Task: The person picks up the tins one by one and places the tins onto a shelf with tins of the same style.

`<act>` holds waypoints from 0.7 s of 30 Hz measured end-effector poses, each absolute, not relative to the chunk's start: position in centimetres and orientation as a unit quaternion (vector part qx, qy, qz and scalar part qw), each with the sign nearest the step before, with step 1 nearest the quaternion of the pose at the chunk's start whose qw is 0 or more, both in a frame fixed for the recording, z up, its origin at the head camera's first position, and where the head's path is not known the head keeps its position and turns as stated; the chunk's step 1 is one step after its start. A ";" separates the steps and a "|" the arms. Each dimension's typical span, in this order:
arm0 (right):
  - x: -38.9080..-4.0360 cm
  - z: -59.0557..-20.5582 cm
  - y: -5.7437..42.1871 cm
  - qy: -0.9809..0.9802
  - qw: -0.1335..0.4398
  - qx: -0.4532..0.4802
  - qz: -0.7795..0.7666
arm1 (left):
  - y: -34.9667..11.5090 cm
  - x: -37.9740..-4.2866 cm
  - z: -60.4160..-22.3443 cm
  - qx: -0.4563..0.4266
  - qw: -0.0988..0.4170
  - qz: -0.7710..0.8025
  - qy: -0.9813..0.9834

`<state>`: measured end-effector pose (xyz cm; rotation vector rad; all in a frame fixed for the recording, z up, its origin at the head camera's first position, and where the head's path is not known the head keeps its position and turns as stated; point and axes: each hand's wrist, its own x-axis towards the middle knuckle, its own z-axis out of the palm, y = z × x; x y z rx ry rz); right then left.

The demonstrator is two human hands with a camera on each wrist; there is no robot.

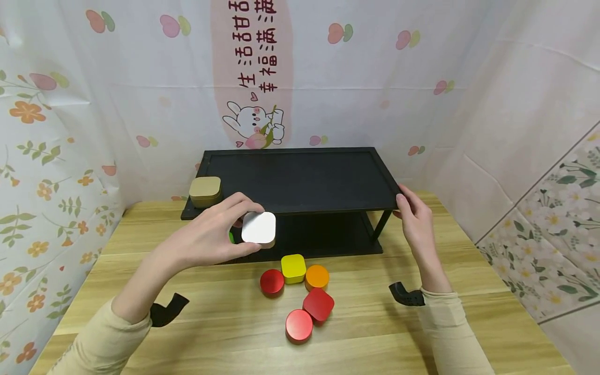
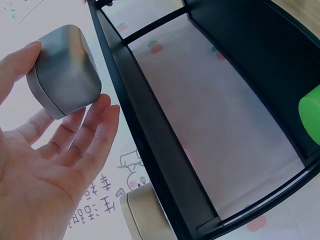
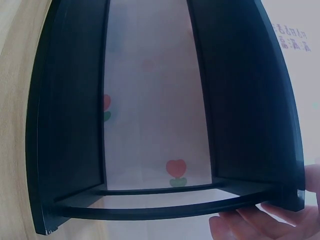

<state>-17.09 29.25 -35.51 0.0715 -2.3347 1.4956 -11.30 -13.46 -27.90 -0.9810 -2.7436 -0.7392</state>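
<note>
My left hand pinches a rounded-square tin between thumb and fingers, in front of the black two-tier shelf's front edge. The tin's top looks white from the head; in the left wrist view the tin is silvery grey. With my right hand I grip the right front corner of the upper tier, thumb above and fingers underneath. A gold rounded-square tin sits at the upper tier's left front corner. On the lower tier, a green round piece is mostly hidden behind my left hand in the head view.
On the wooden table before the shelf lie a yellow square piece, an orange round one, two red round ones and a red square one. A patterned cloth hangs behind the shelf.
</note>
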 end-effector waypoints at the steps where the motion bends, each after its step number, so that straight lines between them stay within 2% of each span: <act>1: -17.1 -35.5 29.2 -0.828 0.183 0.026 0.530 | -13.4 -11.4 -27.8 -0.325 0.068 -0.245 -0.911; 21: -17.2 -35.6 29.3 -0.829 0.191 0.031 0.525 | -13.3 -14.4 -25.6 -0.315 0.052 -0.250 -0.914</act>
